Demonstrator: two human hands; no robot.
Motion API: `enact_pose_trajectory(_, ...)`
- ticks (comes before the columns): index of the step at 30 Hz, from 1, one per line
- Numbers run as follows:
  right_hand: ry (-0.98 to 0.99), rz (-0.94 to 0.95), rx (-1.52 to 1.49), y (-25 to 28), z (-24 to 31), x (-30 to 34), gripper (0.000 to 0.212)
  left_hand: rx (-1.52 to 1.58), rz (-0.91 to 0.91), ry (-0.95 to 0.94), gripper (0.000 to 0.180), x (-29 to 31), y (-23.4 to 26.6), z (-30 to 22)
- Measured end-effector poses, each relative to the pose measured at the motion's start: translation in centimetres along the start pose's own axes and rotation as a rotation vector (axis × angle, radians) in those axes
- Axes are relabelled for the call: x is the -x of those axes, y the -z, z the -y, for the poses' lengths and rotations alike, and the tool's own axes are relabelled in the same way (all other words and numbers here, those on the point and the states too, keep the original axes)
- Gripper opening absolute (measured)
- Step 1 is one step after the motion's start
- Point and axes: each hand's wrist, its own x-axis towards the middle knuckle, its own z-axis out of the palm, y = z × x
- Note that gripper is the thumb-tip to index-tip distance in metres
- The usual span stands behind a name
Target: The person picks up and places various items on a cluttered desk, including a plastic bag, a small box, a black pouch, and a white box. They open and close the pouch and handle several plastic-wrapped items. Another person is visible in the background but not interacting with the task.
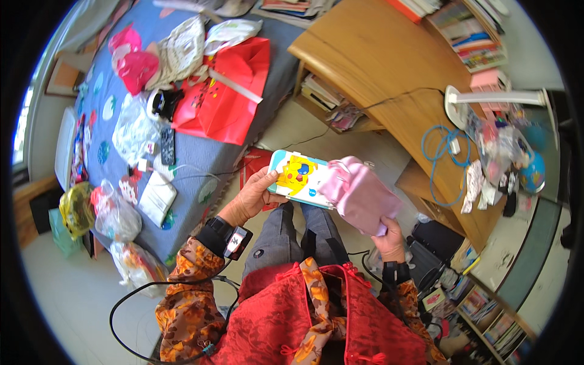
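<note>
In front of my body my left hand (248,198) grips the left end of a flat white case (319,167) with a teal edge and a yellow cartoon figure on its face. A shiny pink cloth pouch (365,198) covers the case's right end, so that end is hidden. My right hand (391,243) is closed on the pouch's lower right corner. The pouch's gathered mouth lies against the case. Both things are held up in the air, above my knees.
At left is a bed (100,73) with a red paper bag (225,100), a remote control (167,146) and plastic bags (118,219). A wooden desk (371,45) at right carries a white lamp (499,98) and a coiled blue cable (433,161). A dark cable (137,299) loops by my left arm.
</note>
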Motion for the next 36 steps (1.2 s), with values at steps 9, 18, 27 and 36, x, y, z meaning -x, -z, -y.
enact_pose_trajectory(9, 0.182, -0.059, -0.007, 1.7, -0.7, 4.4, 0.051, -0.532, 0.173, 0.187, 0.048, -2.3, -9.8, 0.5)
enact_pose_trajectory(18, 0.229, -0.074, -0.257, 9.6, 1.4, 11.3, 0.046, -0.721, 0.41, 0.33, 0.07, -6.8, -22.0, 6.3)
enact_pose_trajectory(27, 0.25, 0.023, -0.573, 20.0, 2.2, 16.8, 0.04, -0.759, 0.654, 0.51, 0.06, -11.4, -31.4, 15.6)
enact_pose_trajectory(36, 0.556, -0.228, -0.551, 19.8, 3.8, 21.3, 0.047, -0.684, 0.551, 0.571, 0.051, -12.7, -36.9, 25.0)
